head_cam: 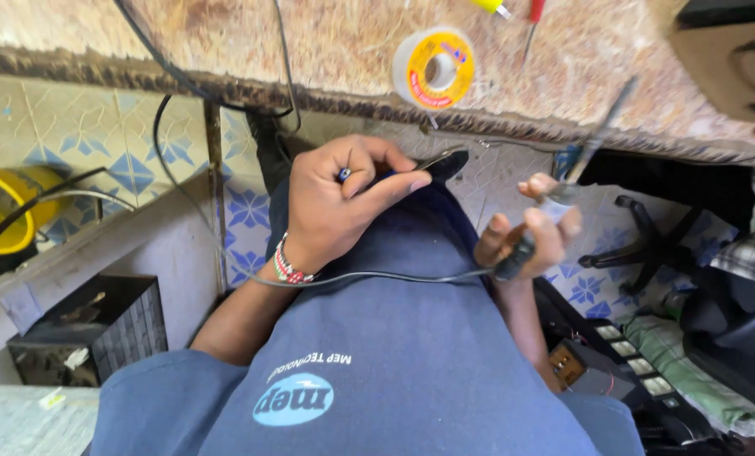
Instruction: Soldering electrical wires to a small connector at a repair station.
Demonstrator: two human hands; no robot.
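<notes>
My left hand point(335, 203), with a beaded band at the wrist, is closed around a small dark tool point(439, 162) with a blue part; its thin tip points right. My right hand point(529, 235) grips a soldering iron point(563, 190) by its dark handle, and the thin shaft slants up to the right toward the bench edge. The iron's black cable point(377, 276) runs left across my blue shirt point(394, 355), under my left wrist. The two hands are apart, both above my lap just below the bench edge.
A worn workbench point(327, 42) spans the top, holding a yellow-labelled solder spool point(434, 67), screwdriver tips point(533, 13) and a cardboard box point(732, 63). A yellow bucket point(2, 211) and a black box point(90, 325) are at left. A chair base point(647, 245) and power strip point(630, 359) are at right.
</notes>
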